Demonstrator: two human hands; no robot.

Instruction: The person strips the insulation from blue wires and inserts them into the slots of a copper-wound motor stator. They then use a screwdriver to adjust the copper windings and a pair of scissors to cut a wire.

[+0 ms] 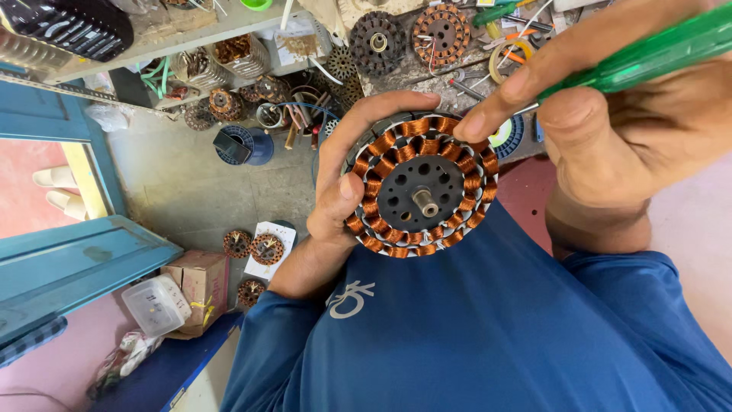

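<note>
My left hand [347, 172] grips a round motor stator [422, 187] by its left edge, thumb on the copper coils. The stator has a ring of copper windings, a dark perforated core and a short metal shaft at its centre. It rests against my blue shirt. My right hand [610, 107] holds a screwdriver with a green translucent handle [648, 53]; its metal tip reaches the stator's upper right rim, where my forefinger also touches the windings.
Two more wound stators [442, 32] lie on a cluttered bench above. The floor holds small stators [266, 248], a cardboard box [200, 284], a clear plastic tub [156, 305] and a dark blue spool [242, 145]. A blue door frame [69, 259] stands left.
</note>
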